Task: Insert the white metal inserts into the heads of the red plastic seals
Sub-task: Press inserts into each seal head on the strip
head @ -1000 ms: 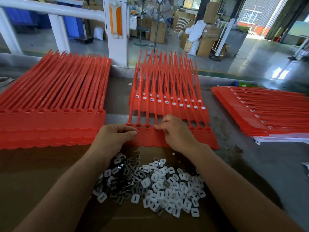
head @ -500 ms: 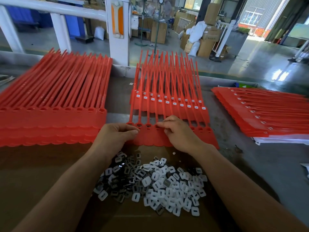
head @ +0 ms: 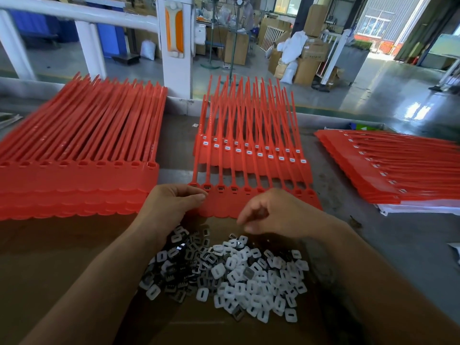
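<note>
Factory counter (head: 373, 245): our left hand (head: 171, 205) pinches the near seal strip (head: 224, 205), whose heads look mostly unfilled. Our right hand (head: 281, 215) hovers, fingers curled, over loose inserts (head: 239, 282); we cannot tell whether it holds one. Beyond, the strips behind (head: 249, 165) already show white inserts.

1. A heap of small white squarish metal inserts (head: 236, 277), each slotted through the middle, lies loose; some show a dark grey face
2. Just beyond the heap, a flat strip of joined red plastic seals (head: 224, 202) lies with its tags toward the heap and its tails pointing away; the left hand (head: 171, 205) grips its left end
3. Further beyond the heap, a second red strip (head: 249, 168) shows a white insert in every head
4. Left of the heap sits a thick stack of red strips (head: 74, 180), its head openings empty
5. Right of the heap, well apart, a lower red stack (head: 398, 175) shows white inserts in its heads
</note>
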Available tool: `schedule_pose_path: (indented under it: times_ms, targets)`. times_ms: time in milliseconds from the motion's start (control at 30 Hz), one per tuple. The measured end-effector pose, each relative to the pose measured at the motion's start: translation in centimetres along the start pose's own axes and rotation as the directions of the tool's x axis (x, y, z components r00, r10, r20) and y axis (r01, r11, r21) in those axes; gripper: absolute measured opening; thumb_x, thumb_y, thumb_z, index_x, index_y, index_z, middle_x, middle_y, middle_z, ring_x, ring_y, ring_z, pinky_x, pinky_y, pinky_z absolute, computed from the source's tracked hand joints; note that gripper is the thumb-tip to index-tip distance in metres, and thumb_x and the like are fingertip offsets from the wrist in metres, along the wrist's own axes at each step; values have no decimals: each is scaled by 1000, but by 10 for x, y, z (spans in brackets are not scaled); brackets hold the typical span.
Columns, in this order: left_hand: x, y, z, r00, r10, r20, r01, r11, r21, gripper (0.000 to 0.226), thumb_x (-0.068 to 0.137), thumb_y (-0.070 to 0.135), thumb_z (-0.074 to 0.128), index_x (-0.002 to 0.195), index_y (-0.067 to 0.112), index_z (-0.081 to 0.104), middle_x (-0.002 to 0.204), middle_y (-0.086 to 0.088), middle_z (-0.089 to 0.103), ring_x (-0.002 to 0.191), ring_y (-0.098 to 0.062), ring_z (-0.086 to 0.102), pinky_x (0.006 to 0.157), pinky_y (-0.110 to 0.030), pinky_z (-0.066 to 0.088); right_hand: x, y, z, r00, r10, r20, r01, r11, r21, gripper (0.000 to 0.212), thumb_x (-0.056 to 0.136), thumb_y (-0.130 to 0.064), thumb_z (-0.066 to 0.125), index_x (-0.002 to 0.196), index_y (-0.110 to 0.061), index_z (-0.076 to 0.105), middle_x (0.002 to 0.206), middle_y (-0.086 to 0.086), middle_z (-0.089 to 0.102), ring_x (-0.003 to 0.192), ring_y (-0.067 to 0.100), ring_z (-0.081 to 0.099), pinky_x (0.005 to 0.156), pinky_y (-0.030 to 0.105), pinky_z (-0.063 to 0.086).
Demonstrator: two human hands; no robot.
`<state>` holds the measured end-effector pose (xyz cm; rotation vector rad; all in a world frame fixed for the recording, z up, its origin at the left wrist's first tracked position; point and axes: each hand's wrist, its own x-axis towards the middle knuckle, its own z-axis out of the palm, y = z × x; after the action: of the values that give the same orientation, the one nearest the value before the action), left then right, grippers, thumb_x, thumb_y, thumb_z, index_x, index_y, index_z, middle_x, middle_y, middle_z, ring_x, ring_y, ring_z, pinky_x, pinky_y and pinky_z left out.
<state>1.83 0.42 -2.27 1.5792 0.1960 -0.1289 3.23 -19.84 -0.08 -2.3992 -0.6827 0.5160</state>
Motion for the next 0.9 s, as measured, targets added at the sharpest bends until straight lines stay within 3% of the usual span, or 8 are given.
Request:
schedule_pose_path:
  times_ms: [167,467,600,767,900]
  targets:
    - [1,0,-1,1000,-3,5,3,1000,5,10,80,7,64,74,11,72,69,-8,71,57,-14,67,47,-15,49,-3,2,7,999,16,46,-15,1000,-25,19,79,-14,71,92,-28,69,81,-19,60,73,-17,53,64,1,39]
    - [0,0,-1,1000,4,-2,-4,999,36,13,80,10,65,71,14,73,71,-6,71,61,-13,68,49,-16,49,-5,2,6,1000,-1,21,1,999,-42,14,82,-16,68,93,-25,70,81,-23,60,76,-18,53,66,-1,39]
    - [1,0,-1,1000,7,1,-7,999,39,11,80,10,65,74,13,73,71,-5,71,59,-11,67,48,-14,49,-13,2,-1,1000,7,-1,-7,1000,-26,12,82,-18,68,86,-29,68,74,-30,61,76,-16,56,67,0,40]
    - [0,0,0,1000,21,-6,-20,999,45,11,80,9,65,72,13,73,67,-2,71,56,-7,66,46,-11,47,-21,0,-1,993,30,118,-31,1000,3,18,77,-22,73,80,-37,63,72,-34,60,72,-15,56,62,1,41]
    - [-1,1,0,1000,4,-3,-4,1000,19,11,80,8,65,73,11,72,67,-6,70,54,-10,66,45,-13,47,-21,1,3,993,44,108,-43,999,-11,19,76,-22,74,76,-36,61,70,-34,58,68,-15,55,57,2,39]
